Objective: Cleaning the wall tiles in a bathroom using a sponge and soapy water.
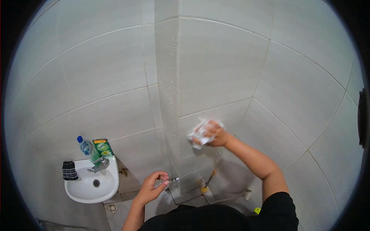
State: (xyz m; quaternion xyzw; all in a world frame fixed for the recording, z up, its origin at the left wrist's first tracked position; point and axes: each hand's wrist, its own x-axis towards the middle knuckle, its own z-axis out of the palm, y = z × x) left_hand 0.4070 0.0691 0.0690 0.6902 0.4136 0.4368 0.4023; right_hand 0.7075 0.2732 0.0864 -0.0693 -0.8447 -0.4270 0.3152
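Observation:
My right hand (pixel 216 133) presses a bunched white cloth (pixel 200 135) against the light tiled wall (pixel 214 69), just right of the projecting wall corner. Hand and cloth are slightly blurred. My left hand (pixel 153 187) is raised low in front of me, with its fingers curved and apart and nothing held in it. Behind its fingers, a clear object that I cannot make out shows in part, beside a small metal fitting (pixel 175 180).
At the left, a white washbasin (pixel 92 197) with a metal faucet (pixel 99 165) bears a plastic bottle (pixel 85 146), a green pouch (pixel 103 147) and a dark checked cloth (pixel 70 171). A yellow-ended, long-handled tool (pixel 210 181) stands near the wall's foot. A floor drain (pixel 112 208) lies below the basin.

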